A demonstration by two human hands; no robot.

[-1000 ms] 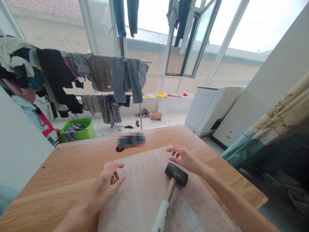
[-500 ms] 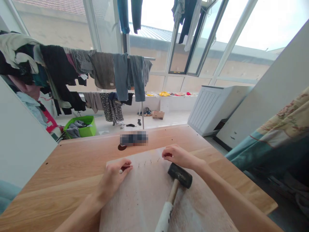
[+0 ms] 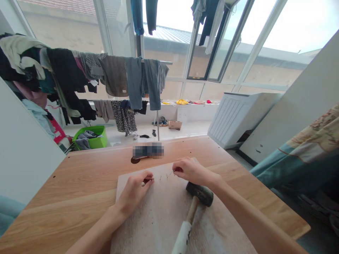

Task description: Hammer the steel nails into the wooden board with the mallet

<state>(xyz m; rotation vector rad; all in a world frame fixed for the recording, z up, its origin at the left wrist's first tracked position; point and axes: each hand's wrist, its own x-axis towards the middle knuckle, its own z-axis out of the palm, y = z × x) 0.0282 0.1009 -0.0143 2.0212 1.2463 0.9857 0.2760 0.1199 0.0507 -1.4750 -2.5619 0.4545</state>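
Note:
A pale wooden board (image 3: 148,208) lies in front of me with thin nails (image 3: 160,177) standing in a row near its far edge. My left hand (image 3: 136,187) is closed in a pinch at the row's left end; a small white bit shows between its fingers, too little to name. On the other side, my right hand (image 3: 189,171) pinches a slanted thin nail (image 3: 171,173) at its fingertips. A mallet (image 3: 200,194) with a black head and a partly white handle rests on the board below my right hand.
The board sits on a wooden table (image 3: 79,176). Near its far edge are a blurred dark item (image 3: 148,150) and a dark round hole (image 3: 135,160). Beyond stand a laundry rack with clothes (image 3: 113,76), a green basin (image 3: 97,141) and a white ribbed cabinet (image 3: 225,120).
My left hand has moved right, to the left end of the nail row. My right hand has shifted slightly left, onto the slanted nail. The mallet stays on the board.

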